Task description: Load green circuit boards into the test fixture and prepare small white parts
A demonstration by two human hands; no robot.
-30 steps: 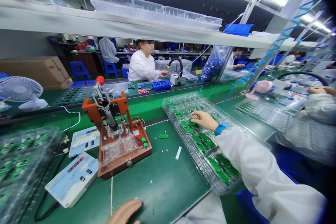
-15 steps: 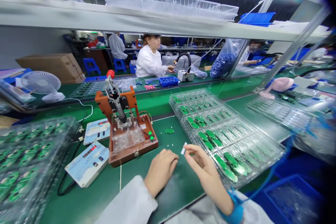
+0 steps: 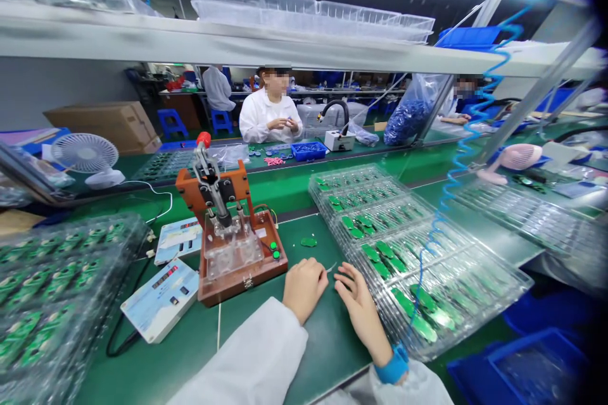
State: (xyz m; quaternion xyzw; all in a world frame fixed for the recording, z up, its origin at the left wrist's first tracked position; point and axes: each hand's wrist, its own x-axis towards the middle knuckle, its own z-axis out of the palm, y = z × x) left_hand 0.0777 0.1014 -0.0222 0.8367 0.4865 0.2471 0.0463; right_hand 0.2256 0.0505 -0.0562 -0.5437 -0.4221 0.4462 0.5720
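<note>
My left hand is closed, its fingertips pinching a thin white strip that is turned nearly edge-on. Just right of it, my right hand, with a blue wristband on its wrist, has its fingers apart and holds nothing. Beyond my left hand a small green circuit board lies on the mat, with tiny white bits near it. To the left stands a wooden test fixture with a red-knobbed toggle clamp and a clear plate.
A clear tray of green boards lies at my right, another tray at my left. Two meter boxes sit left of the fixture. A coiled blue cord crosses the right tray. Across the bench a person works.
The white piece has passed from my right hand's fingertips to my left hand's. My left hand moved right and forward; my right hand's fingers spread. The person opposite brought both hands together.
</note>
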